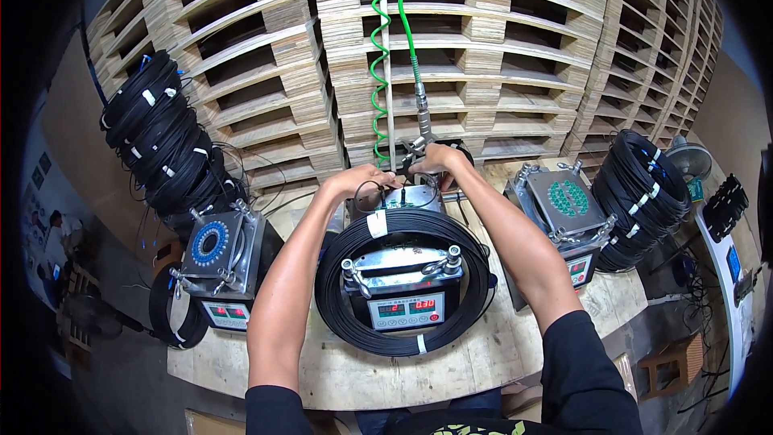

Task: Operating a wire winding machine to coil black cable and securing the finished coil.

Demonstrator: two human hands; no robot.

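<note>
A coil of black cable (332,306) with white ties leans around the front of the middle polishing-type machine (403,261), framing its lit display panel. Beyond the coil, my left hand (364,180) is closed at the machine's top, its fingertips pressed together beside thin black cable ends; what they pinch is too small to tell. My right hand (437,159) grips a metal air blow gun (423,125), which hangs from a green hose (405,28). Its fingers are partly hidden behind the gun. Both hands are close together over the machine's far side.
Similar machines stand left (225,266) and right (564,209) on the wooden bench (354,379). Stacked black cable coils rise at left (161,133) and right (636,201). Wooden pallets (531,48) wall the back. A fan (689,163) and a brown crate (675,366) are at right.
</note>
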